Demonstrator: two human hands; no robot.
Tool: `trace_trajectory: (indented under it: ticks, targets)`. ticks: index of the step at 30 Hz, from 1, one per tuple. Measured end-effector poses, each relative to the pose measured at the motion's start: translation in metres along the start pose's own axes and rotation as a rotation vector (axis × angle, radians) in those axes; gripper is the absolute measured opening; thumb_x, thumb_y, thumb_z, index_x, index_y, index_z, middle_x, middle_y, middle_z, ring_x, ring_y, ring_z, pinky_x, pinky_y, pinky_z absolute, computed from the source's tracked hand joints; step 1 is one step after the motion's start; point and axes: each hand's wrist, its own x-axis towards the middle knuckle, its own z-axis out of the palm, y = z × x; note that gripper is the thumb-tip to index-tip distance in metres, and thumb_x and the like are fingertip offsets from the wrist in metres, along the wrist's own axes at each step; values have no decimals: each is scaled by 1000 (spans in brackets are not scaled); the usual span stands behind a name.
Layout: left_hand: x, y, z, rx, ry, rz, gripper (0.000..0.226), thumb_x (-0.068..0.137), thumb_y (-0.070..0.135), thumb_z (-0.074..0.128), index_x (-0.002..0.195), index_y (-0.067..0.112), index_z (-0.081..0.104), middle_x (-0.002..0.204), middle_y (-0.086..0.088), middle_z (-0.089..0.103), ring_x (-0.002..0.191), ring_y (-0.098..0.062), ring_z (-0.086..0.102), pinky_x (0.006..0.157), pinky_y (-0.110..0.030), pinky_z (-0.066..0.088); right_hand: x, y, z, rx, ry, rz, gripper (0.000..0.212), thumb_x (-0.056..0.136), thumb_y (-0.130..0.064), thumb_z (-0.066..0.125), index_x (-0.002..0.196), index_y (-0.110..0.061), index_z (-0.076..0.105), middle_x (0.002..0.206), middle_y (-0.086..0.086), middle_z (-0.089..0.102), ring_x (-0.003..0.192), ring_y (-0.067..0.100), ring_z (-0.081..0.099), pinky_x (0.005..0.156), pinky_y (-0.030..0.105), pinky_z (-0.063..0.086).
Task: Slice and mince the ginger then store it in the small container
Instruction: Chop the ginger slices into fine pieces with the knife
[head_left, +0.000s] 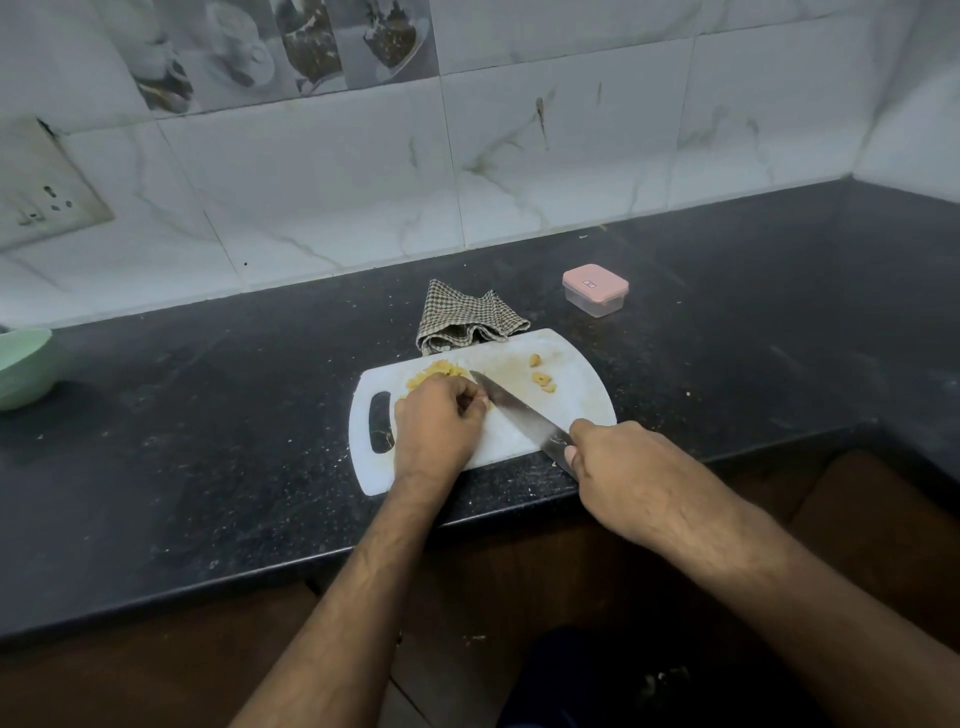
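While the right hand (621, 457) grips the knife (519, 415) by its handle, the blade slants across the cutting board (571, 410) toward the ginger (441, 371). The left hand (441, 415) curls its fingers over that yellow heap, likely to steady it and keep the tips clear of the edge. A few bits (543, 379) lie apart. Behind the board, the small container (596, 288) sits lidded, beside a cloth (467, 317).

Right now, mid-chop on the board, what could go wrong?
1. The left hand curls over the ginger right against the knife blade; a slip could nick the fingers.
2. The board sits near the counter edge; pressure might shift it.
3. Stray bits lie apart and may get missed.
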Motion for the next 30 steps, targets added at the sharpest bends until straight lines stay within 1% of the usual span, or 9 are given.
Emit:
trace_trajectory:
  ticks: [4, 12, 14, 16, 19, 21, 24, 27, 30]
  targets:
    - [0, 1, 1, 20, -5, -1, 17, 91, 30, 70, 75, 33, 66, 75, 17, 63, 76, -11, 60, 90, -50, 51, -7, -6, -6, -116, 12, -21, 6, 101, -17, 41, 105, -20, 44, 80, 0, 47, 78, 25, 52, 64, 37, 39]
    - [1, -1, 0, 8, -1, -52, 16, 90, 31, 70, 74, 27, 72, 74, 17, 68, 75, -8, 63, 99, -47, 45, -1, -27, -29, -265, -143, 6, 36, 94, -3, 39, 127, -17, 48, 78, 0, 38, 85, 26, 48, 70, 39, 41]
    - [-1, -1, -1, 2, 5, -70, 18, 89, 29, 68, 71, 29, 71, 75, 18, 70, 79, -8, 64, 98, -44, 43, 7, -33, -37, -313, -212, 15, 39, 95, -5, 41, 132, -16, 47, 86, 3, 44, 94, 28, 52, 74, 40, 43]
    - [-2, 2, -2, 5, 16, -83, 19, 88, 28, 67, 69, 29, 70, 76, 18, 70, 85, -9, 62, 94, -42, 37, 15, -37, -44, -372, -271, 25, 41, 97, -8, 45, 137, -16, 47, 105, 7, 53, 106, 30, 56, 80, 43, 48]
    - [-3, 5, -4, 34, 32, -95, 19, 89, 28, 66, 71, 28, 72, 76, 15, 69, 88, -9, 52, 86, -39, 28, 23, -36, -49, -452, -305, 3, 41, 99, -13, 49, 139, -17, 47, 118, 8, 57, 107, 28, 57, 84, 43, 50]
    - [-3, 6, -4, 41, 25, -108, 19, 91, 30, 65, 73, 27, 73, 76, 15, 68, 91, -10, 42, 85, -38, 25, 22, -29, -51, -453, -280, -22, 39, 100, -15, 47, 138, -20, 49, 122, 8, 57, 109, 28, 58, 85, 42, 49]
    - [0, 6, -4, 39, 7, -101, 19, 91, 29, 65, 74, 26, 73, 77, 16, 66, 97, -11, 39, 87, -39, 25, 17, -18, -52, -366, -207, -42, 31, 102, -22, 42, 132, -23, 51, 111, 6, 57, 94, 26, 53, 82, 39, 47]
    - [2, 3, -4, 39, 3, -101, 18, 90, 28, 65, 74, 25, 72, 77, 16, 64, 99, -13, 40, 88, -40, 25, 11, -16, -46, -352, -198, -31, 27, 103, -22, 41, 129, -21, 48, 86, 1, 41, 86, 24, 46, 76, 38, 44]
    - [0, 1, -3, 29, -4, -94, 19, 91, 28, 65, 73, 25, 71, 80, 17, 66, 102, -14, 44, 88, -39, 23, 8, -20, -42, -366, -236, -12, 30, 103, -19, 43, 133, -20, 46, 96, 4, 47, 88, 26, 46, 76, 38, 42]
